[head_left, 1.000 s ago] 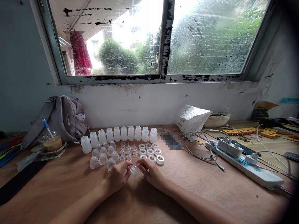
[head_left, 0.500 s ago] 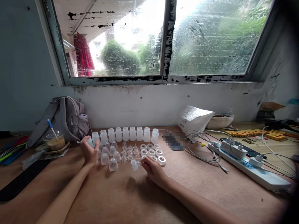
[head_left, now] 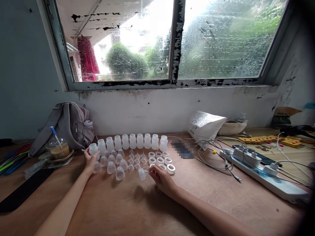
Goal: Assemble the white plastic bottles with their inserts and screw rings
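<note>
Crowded table (head_left: 110,209), tight quarters!
Here's the left hand (head_left: 89,160) curled round the end bottle (head_left: 93,150), far left of the row, while the right hand (head_left: 162,179) pinches a clear ribbed piece (head_left: 141,174) in front of the rings. Watch the neighbouring bottles (head_left: 133,142): a sideways drag could topple the nearest. Clear caps (head_left: 97,167) sit just beside that left hand, so a low lift might sweep one off its spot. The piece looks raised; a slack pinch would drop it. White rings (head_left: 171,172) lie near the right knuckles, and a dip could scatter them.

Ring (head_left: 164,166) partly hidden, pixelated object (head_left: 183,150), seemingly dark
</note>
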A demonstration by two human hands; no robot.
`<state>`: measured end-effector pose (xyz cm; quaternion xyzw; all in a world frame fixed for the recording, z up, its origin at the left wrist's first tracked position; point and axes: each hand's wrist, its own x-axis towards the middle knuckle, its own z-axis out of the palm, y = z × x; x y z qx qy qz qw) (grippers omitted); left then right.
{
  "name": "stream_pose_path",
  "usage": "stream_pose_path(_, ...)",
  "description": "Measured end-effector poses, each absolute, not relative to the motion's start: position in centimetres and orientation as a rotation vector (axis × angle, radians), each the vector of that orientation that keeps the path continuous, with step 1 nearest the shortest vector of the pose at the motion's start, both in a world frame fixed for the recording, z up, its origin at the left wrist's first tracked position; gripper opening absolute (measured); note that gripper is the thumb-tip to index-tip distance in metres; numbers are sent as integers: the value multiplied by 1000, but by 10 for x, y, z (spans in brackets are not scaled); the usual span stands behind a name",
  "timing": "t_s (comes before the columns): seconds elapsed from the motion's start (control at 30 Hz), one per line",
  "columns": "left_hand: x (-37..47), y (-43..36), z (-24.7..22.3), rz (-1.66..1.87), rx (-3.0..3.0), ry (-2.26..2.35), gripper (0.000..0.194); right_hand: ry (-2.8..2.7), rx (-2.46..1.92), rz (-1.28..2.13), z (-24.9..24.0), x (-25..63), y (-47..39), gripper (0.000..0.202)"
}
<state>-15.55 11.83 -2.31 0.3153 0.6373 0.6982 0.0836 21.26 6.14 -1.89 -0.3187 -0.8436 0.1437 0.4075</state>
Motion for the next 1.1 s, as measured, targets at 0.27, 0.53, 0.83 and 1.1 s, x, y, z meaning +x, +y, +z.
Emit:
stream_pose_path(0.27, -132, 96, -3, 2231, 1350, 2220, 55, -2111, -808, 355, -16, 214, 60, 12)
stream_pose_path(0.53, -32, 46, 1, 1133, 3246, 1166, 45, -1970, -860, 400, -14, 216, 62, 15)
stream_pose_path(0.83, 0, 37, -8, 1156, 2944, 1316, 39, -1986, -851, 328, -13, 224, 69, 15)
stream_pose_path(1.1, -1, 38, -8, 1046, 2926, 1305, 47, -2037, -854, 308, -13, 224, 69, 15)
